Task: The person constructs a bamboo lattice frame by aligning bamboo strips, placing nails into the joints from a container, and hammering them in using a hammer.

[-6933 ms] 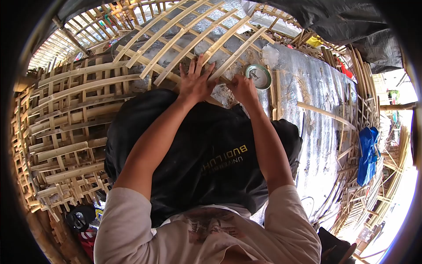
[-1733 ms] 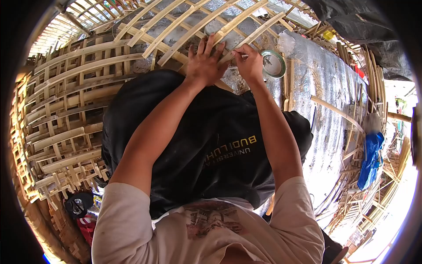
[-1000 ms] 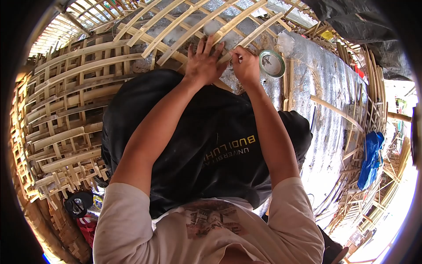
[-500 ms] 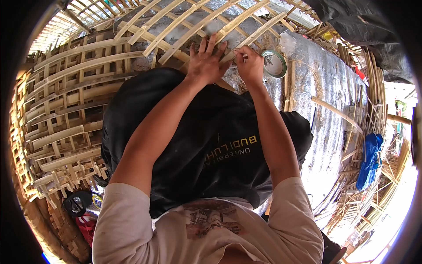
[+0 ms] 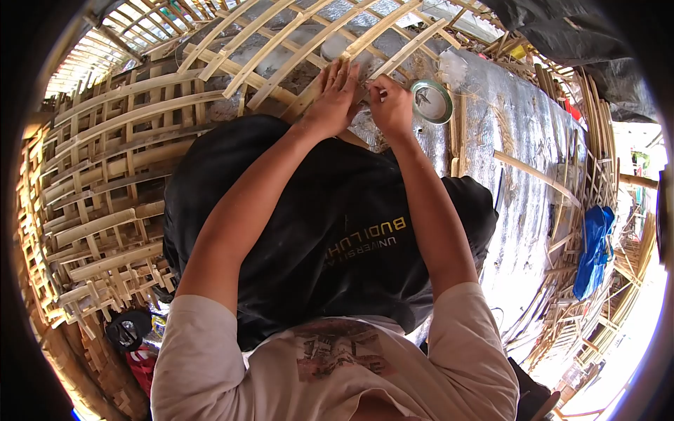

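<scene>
A lattice of crossed bamboo strips (image 5: 302,52) lies ahead of the black-clothed knees. My left hand (image 5: 335,102) rests on its near edge, fingers extended and closer together, palm down on a strip. Just right of it, my right hand (image 5: 390,105) is curled with thumb and fingers pinched; whatever is between them is too small to make out. A round green-rimmed dish (image 5: 431,102) with small pale and dark things inside sits right beside my right hand.
Woven bamboo slats (image 5: 112,168) cover the left side. Shiny silver sheeting (image 5: 516,140) spreads at the right, with a loose bamboo strip (image 5: 537,175) on it. Beyond hangs a blue cloth or bag (image 5: 594,249). A dark cap (image 5: 128,330) lies at lower left, black plastic sheet (image 5: 576,35) at top right.
My left hand has turned and drawn its spread fingers closer together on the lattice edge. My right hand remains pinched beside it, slightly shifted. The view has moved a little.
</scene>
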The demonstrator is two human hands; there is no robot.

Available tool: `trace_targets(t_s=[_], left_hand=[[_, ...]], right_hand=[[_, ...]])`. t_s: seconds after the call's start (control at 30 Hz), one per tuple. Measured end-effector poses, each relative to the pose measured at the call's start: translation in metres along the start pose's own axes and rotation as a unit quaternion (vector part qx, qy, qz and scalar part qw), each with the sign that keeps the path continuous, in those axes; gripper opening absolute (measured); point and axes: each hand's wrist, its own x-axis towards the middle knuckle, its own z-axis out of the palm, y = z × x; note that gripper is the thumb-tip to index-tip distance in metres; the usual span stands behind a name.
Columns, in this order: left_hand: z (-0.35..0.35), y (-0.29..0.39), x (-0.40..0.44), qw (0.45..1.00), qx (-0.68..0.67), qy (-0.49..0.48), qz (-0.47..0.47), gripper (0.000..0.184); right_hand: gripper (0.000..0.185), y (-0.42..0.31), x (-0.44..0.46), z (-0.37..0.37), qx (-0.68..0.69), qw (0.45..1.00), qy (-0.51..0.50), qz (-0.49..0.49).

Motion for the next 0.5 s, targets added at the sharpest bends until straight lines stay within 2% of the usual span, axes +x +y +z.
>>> trace_targets(t_s=[0.1, 0.2, 0.3, 0.5], left_hand=[[0.002, 0.008, 0.004, 0.996, -0.057, 0.050, -0.048, 0.076], [0.006, 0.009, 0.012, 0.990, -0.080, 0.083, -0.083, 0.062], [0.008, 0.014, 0.013, 0.985, -0.082, 0.128, -0.080, 0.045], [0.014, 0.009, 0.013, 0.983, -0.086, 0.147, -0.074, 0.032]], right_hand=[[0.003, 0.000, 0.002, 0.000, -0.004, 1.000, -0.004, 0.006], [0.002, -0.001, 0.001, 0.000, -0.009, 1.000, 0.004, -0.001], [0.003, -0.002, 0.001, -0.001, -0.016, 1.000, 0.002, 0.005], [0.003, -0.006, 0.002, -0.003, 0.002, 1.000, 0.011, 0.005]])
